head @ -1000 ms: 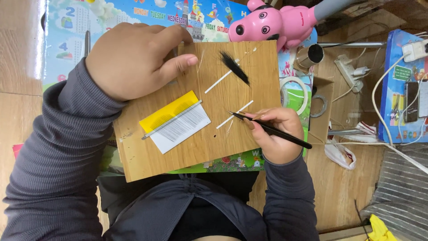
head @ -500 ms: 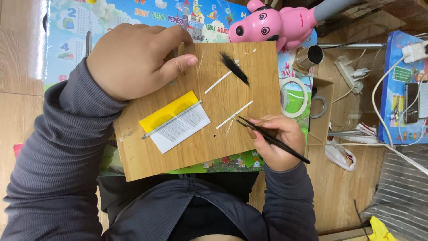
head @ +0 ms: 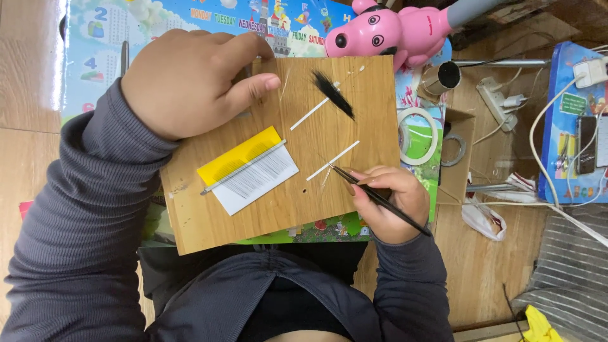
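Note:
A wooden board (head: 316, 190) lies across my lap. My left hand (head: 190, 82) presses down on its top left corner, fingers curled, thumb stretched along the wood. My right hand (head: 389, 202) grips thin black tweezers (head: 377, 197) at the board's right edge, their tip touching the lower of two white strips (head: 334, 160). The other white strip (head: 310, 114) lies above it, next to a tuft of black hairs (head: 332, 94). A yellow and white card with a comb-like metal strip (head: 248, 169) rests in the board's middle.
A pink toy pig (head: 396, 31) lies at the top. Tape rolls (head: 418, 136) sit right of the board on a colourful printed mat (head: 101, 31). A power strip with cables (head: 500, 95), a blue box (head: 576, 120) and a phone are on the wooden floor at right.
My right hand has tilted the tweezers and brought their tip down to the lower white strip. My left hand stays in place on the board.

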